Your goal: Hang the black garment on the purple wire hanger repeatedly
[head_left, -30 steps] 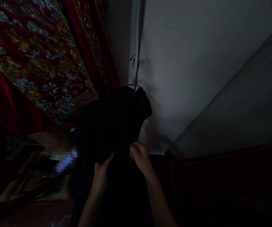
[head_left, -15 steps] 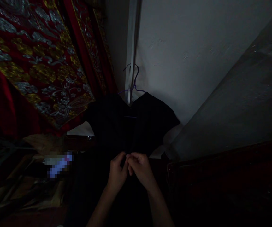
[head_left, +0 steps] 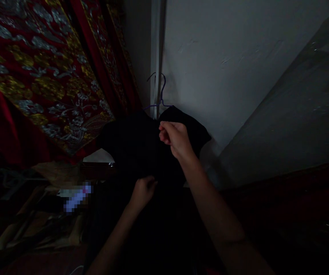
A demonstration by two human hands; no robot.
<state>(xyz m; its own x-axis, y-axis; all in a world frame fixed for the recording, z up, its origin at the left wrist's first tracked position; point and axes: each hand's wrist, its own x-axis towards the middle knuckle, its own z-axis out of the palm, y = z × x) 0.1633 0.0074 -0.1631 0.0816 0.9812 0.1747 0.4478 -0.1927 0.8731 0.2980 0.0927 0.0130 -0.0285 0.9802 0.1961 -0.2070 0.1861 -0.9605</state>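
Head view: both hands (head_left: 144,191) (head_left: 177,138) pinching blk garment (head_left: 133,149) on hanger (head_left: 161,102), red/gold cloth (head_left: 47,84) close L, wall (head_left: 216,65) behind

One dark garment (head_left: 134,141), short-sleeved, on a purple hanger (head_left: 161,101) above the right hand (head_left: 176,137), hook at a white upright strip (head_left: 154,38); right hand closed, thumb to fingers, on the upper front by the neckline, left hand (head_left: 143,191) lower and to its left, fingers curled on the same front. Up and left of the left hand, one red cloth (head_left: 92,46) with gold and silver embroidery; level with that hand, farther left, one bluish item (head_left: 77,198), pixelated. Pale wall (head_left: 224,57), above and right of the right hand.
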